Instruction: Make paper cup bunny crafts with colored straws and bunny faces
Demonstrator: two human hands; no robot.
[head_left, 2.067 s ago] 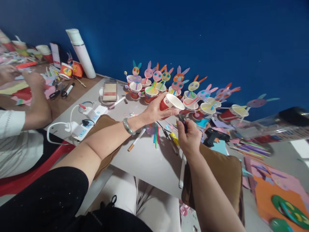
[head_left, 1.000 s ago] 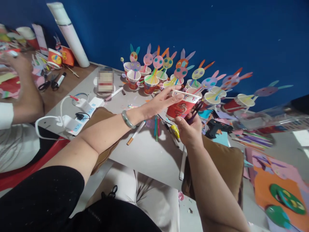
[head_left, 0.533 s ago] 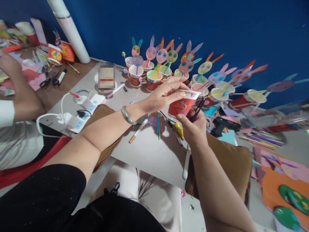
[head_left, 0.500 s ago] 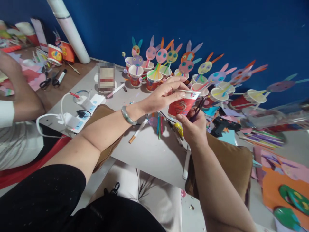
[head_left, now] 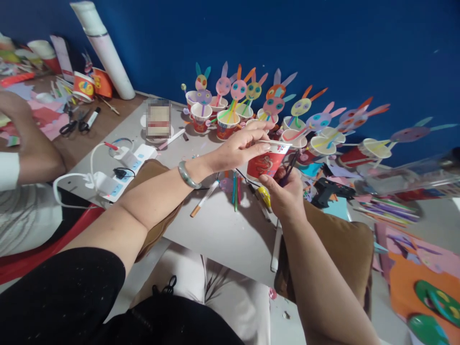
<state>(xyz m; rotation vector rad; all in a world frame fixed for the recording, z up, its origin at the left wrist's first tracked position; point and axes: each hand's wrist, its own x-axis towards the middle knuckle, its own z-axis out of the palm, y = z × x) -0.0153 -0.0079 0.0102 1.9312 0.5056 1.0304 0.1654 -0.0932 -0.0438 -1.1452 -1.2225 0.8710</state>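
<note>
A red paper cup [head_left: 266, 162] with a white rim is held upright above the table between my two hands. My left hand [head_left: 241, 146], wearing a bangle on its wrist, is closed on the cup's upper edge, thumb at the near side of the rim. My right hand [head_left: 285, 191] presses its thumb against the cup's lower side. Its curled fingers hold a dark pair of scissors [head_left: 289, 170] beside the cup; the handles are partly hidden. Under the hands lie coloured straws [head_left: 236, 191], a white-and-brown marker [head_left: 204, 199] and a yellow object [head_left: 264, 195].
Several cups with rabbit figures [head_left: 227, 125] line the blue wall. A power strip [head_left: 131, 170] with cables lies left, near another person's arm [head_left: 34, 139]. At right are a black glue gun [head_left: 330, 192], a brown cushion [head_left: 334, 244] and coloured paper [head_left: 409, 282].
The cup and both hands have shifted slightly left and down in view, with little change in grip. The camera has also turned slightly.
</note>
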